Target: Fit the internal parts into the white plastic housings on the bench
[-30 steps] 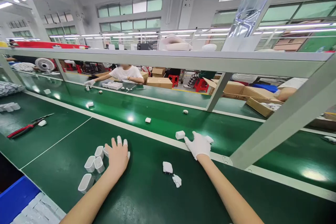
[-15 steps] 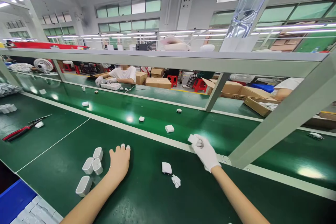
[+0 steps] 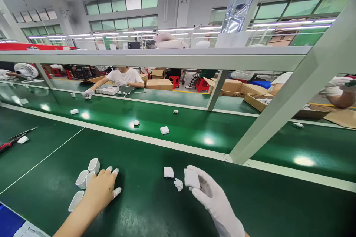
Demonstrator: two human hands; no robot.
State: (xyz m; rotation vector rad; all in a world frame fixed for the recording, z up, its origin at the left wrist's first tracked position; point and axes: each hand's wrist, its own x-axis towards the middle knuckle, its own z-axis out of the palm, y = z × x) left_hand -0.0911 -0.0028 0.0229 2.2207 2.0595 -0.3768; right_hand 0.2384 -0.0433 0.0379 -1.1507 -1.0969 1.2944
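The gloved right hand (image 3: 211, 196) pinches a small white block (image 3: 191, 178) between thumb and fingertips, holding it just above the green desk (image 3: 155, 207). The block's flat face is tilted up toward the camera, its long axis roughly upright. Just left of the block lie two white scraps (image 3: 172, 177). Farther left of it, the left hand (image 3: 101, 192) rests loosely spread, touching a cluster of open white cups (image 3: 86, 177); nothing shows inside them.

Work surface (image 3: 155, 207): dark green mat, smooth, faintly glossy. Right hand (image 3: 211, 196): white cloth glove, matt. Block (image 3: 191, 178) held in it: white plastic, smooth. Cups (image 3: 83, 177) by left hand (image 3: 98, 192): white plastic, satin. Frame (image 3: 167, 58) above mat: grey painted metal.
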